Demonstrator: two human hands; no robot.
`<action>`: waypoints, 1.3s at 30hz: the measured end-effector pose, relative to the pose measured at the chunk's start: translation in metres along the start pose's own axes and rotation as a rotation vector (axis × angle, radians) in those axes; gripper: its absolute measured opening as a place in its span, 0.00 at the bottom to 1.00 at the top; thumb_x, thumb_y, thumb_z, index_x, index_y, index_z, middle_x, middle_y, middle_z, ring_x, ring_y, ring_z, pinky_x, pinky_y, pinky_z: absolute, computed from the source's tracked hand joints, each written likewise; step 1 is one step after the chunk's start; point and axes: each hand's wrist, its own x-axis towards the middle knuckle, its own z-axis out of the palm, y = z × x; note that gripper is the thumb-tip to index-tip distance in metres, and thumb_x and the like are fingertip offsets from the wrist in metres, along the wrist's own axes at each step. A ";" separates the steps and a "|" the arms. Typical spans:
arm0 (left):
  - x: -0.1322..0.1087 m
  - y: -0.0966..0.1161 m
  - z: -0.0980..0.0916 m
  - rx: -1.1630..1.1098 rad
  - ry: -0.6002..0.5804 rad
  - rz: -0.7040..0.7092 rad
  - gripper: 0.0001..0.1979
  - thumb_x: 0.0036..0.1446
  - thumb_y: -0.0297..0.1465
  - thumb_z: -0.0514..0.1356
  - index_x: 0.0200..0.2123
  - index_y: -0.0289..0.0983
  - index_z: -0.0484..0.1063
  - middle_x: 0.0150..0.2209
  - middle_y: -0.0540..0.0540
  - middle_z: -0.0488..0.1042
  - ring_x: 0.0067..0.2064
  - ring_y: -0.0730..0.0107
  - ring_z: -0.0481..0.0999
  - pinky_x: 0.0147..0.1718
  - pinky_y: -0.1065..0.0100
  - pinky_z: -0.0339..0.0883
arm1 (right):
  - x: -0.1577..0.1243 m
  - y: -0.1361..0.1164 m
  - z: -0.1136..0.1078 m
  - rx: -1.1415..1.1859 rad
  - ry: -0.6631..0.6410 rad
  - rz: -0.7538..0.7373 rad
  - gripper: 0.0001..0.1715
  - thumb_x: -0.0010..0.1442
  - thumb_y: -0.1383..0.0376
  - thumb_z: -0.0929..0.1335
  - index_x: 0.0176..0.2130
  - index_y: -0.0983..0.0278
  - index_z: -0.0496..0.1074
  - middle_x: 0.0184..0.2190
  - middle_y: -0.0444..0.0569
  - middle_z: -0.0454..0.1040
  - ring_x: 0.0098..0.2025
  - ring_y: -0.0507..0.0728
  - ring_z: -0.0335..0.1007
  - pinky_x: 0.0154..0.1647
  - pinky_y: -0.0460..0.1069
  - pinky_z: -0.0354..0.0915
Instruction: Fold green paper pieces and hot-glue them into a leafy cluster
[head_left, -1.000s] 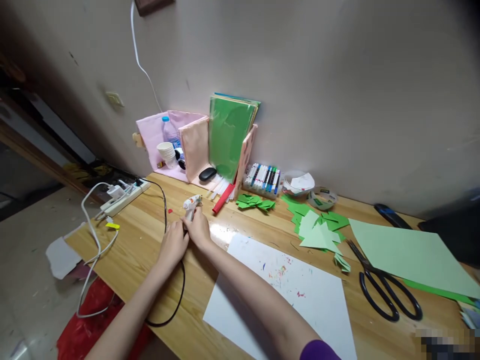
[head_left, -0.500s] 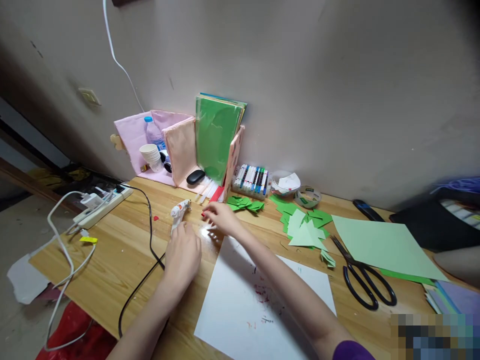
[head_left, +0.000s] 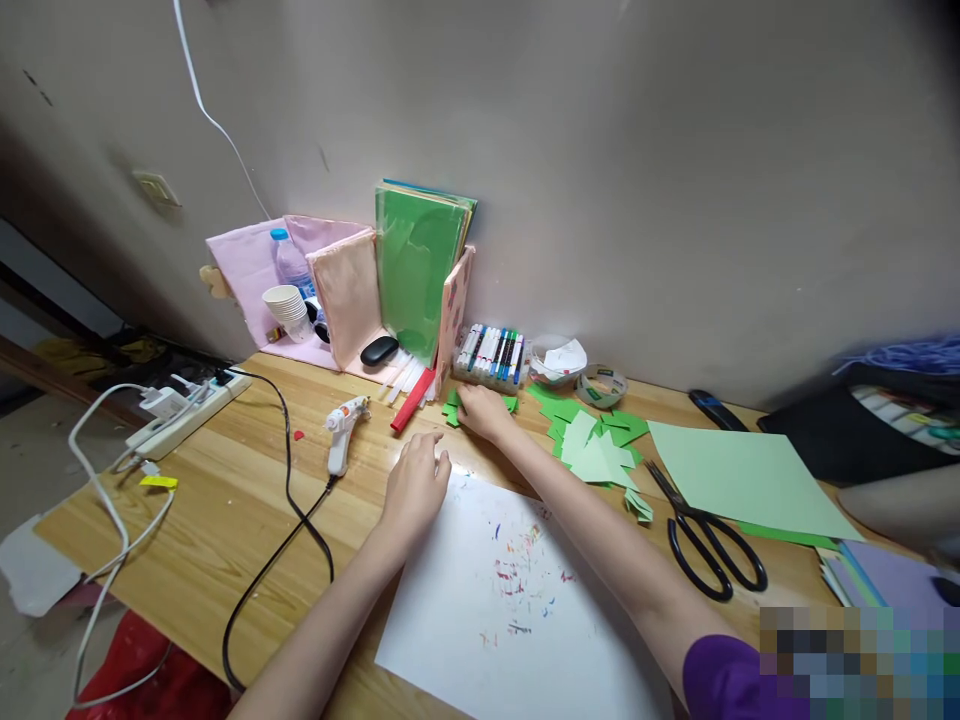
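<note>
My left hand (head_left: 417,485) is just above the table at the top left corner of a white paper sheet (head_left: 450,640), fingers loosely bent and apart, holding nothing. Farther forward, my right hand (head_left: 484,412) has its fingers curled down onto a small pile of green paper cutouts (head_left: 452,408). Its fingertips are partly hidden there. Between the hands and the organizer lies a red strip-like piece (head_left: 412,402). A white hot glue gun (head_left: 345,432) stands on the table left of my left hand. The sheet has small coloured marks on it.
Black-handled scissors (head_left: 705,540) lie right of the sheet, near light green paper (head_left: 750,480) and more green cutouts (head_left: 596,450). Behind are a marker box (head_left: 491,353), tape roll (head_left: 602,385) and fabric organizer (head_left: 345,290). A black cord (head_left: 289,470) and power strip (head_left: 187,410) are at left.
My right hand has left the red piece and moved right to the green cutouts. My left hand has moved right, away from the glue gun. The view has shifted slightly.
</note>
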 end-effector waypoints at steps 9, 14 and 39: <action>0.009 -0.001 -0.003 -0.084 0.170 0.077 0.20 0.58 0.30 0.48 0.54 0.33 0.57 0.50 0.37 0.65 0.53 0.58 0.64 0.49 0.58 0.60 | -0.026 0.011 -0.028 0.244 0.146 -0.040 0.18 0.59 0.67 0.59 0.49 0.64 0.66 0.42 0.50 0.75 0.42 0.54 0.72 0.43 0.47 0.64; 0.043 -0.003 0.005 0.068 0.042 0.426 0.28 0.53 0.30 0.56 0.57 0.35 0.53 0.55 0.38 0.61 0.57 0.58 0.58 0.55 0.58 0.53 | -0.048 0.015 -0.038 0.366 0.146 -0.104 0.14 0.57 0.69 0.60 0.40 0.64 0.72 0.38 0.48 0.76 0.40 0.52 0.72 0.41 0.46 0.65; 0.087 -0.035 0.047 0.240 -0.164 0.586 0.24 0.58 0.38 0.51 0.55 0.32 0.60 0.56 0.35 0.62 0.58 0.56 0.59 0.55 0.56 0.49 | -0.045 0.047 -0.016 0.301 0.206 0.151 0.06 0.49 0.67 0.69 0.32 0.62 0.74 0.30 0.48 0.74 0.41 0.59 0.62 0.50 0.57 0.51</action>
